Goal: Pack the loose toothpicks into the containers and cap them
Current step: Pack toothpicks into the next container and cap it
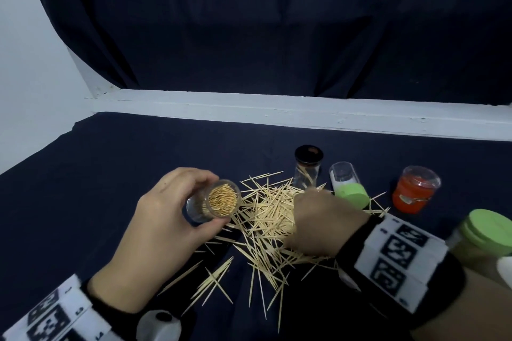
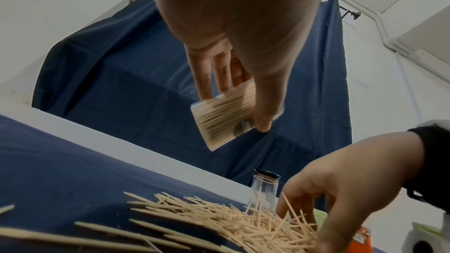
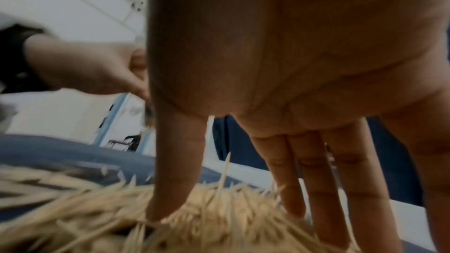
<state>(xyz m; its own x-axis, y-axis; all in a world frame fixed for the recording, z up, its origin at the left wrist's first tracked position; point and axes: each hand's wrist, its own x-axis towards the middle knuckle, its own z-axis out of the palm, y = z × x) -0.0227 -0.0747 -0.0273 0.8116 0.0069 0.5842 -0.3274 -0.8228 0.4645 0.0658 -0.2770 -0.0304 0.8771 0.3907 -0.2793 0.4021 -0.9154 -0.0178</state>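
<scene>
left hand [image 1: 163, 219] grips clear container [image 1: 213, 201], nearly full, tilted toward the pile | right hand [image 1: 321, 219] fingers spread wide, tips on loose toothpicks [image 1: 266, 219] just beside that grip | pinch a small aligned bundle — feed points-first, gently

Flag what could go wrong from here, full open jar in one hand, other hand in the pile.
1. The left hand holds the jar tilted and uncapped, packed to the rim; more tilt could spill toothpicks back out.
2. It looks full already, so forcing in more may jam or snap them.
3. The right hand reaches into the toothpick pile close to the black-capped jar and the green-capped jar; a sweep could knock them or scatter toothpicks.
</scene>
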